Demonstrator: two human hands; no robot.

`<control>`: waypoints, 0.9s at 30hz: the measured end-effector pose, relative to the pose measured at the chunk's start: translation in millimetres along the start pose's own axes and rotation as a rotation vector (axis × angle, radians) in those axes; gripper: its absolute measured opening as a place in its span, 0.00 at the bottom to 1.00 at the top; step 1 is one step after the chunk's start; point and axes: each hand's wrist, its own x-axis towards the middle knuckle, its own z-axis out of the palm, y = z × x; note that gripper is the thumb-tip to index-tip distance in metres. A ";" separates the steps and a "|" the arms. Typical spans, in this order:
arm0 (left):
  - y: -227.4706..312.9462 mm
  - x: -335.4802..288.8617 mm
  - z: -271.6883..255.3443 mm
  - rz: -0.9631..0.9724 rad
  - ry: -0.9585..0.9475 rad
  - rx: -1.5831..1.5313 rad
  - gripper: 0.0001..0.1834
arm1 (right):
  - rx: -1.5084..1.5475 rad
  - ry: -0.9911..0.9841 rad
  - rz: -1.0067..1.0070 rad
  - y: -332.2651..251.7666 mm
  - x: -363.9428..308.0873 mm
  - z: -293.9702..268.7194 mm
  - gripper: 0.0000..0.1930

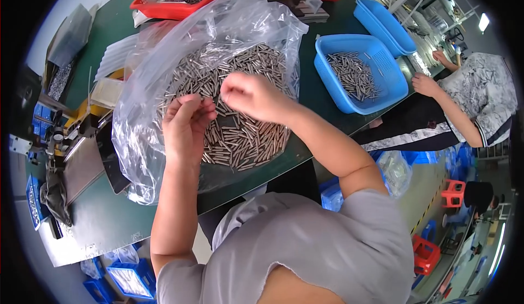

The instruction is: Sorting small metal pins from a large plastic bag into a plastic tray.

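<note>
A large clear plastic bag (143,105) lies spread on the green table, with a heap of small metal pins (248,143) in and on it. Over the middle of the heap, my left hand (185,119) has its thumb and fingers pinched together, and what they may hold is too small to make out. My right hand (252,96) hovers just to the right, apart from the left. Its fingers are curled in toward the thumb, slightly blurred, and hide whatever may be between them. Beneath both hands, pins cover the plastic.
A blue basket (326,83) with more pins stands to the right, another blue basket (367,10) behind it. Red trays (164,10) sit at the far edge. Metal fixtures (68,140) crowd the left. A person (472,94) works at the right.
</note>
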 end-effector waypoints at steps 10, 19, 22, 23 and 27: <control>-10.6 -5.2 10.0 -0.213 -0.140 -0.142 0.04 | 0.730 0.004 0.348 -11.6 -3.8 -7.3 0.05; -8.4 -5.2 7.4 -0.218 -0.168 -0.176 0.05 | 0.647 0.033 0.329 -8.8 -1.7 0.2 0.05; -8.1 -5.6 8.7 -0.214 -0.166 -0.197 0.05 | 0.695 0.069 0.308 -7.2 -2.2 2.3 0.05; -8.3 -5.4 8.7 -0.214 -0.164 -0.198 0.05 | 0.696 0.067 0.310 -8.4 -2.2 2.5 0.05; -10.6 -4.0 6.5 -0.217 -0.195 -0.189 0.06 | 0.713 0.073 0.284 -10.9 -3.8 3.5 0.04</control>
